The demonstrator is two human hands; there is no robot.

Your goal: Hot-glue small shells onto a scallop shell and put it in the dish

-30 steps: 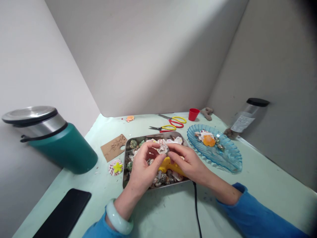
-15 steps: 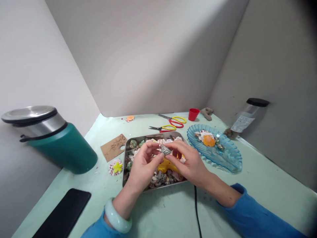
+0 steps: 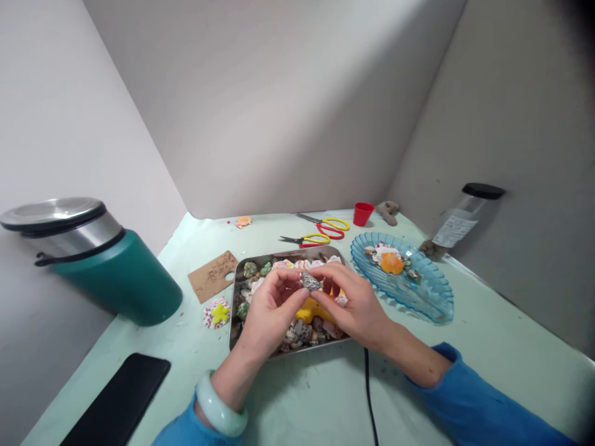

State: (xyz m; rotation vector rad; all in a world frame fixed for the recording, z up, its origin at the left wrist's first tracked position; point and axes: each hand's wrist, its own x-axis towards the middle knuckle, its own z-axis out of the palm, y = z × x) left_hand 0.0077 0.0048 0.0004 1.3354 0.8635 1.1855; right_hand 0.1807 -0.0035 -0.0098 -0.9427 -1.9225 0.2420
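Between the fingertips of both hands is a small grey-and-white speckled shell (image 3: 312,282), held above a metal tray (image 3: 231,331). My left hand (image 3: 274,303) pinches it from the left, thumb in front. From the right, my right hand (image 3: 356,300) closes thumb and fingers on its other side. The tray holds several shells, among them green knobbly ones (image 3: 250,269) at the left and spotted ones (image 3: 304,332) at the front. A yellow object (image 3: 316,310) lies under my hands, partly hidden, so its kind is unclear.
A green flask (image 3: 125,275) and a black phone (image 3: 116,399) are at the left. Beyond the tray lie scissors (image 3: 307,240) and a red cup (image 3: 363,214). At right are a blue scalloped dish (image 3: 432,300) with shells and a clear bottle (image 3: 458,223). A black cord (image 3: 369,396) crosses the front.
Both hands stay nearly in the same place, still pinching the speckled shell, which looks slightly turned. The whole view has shifted very slightly.
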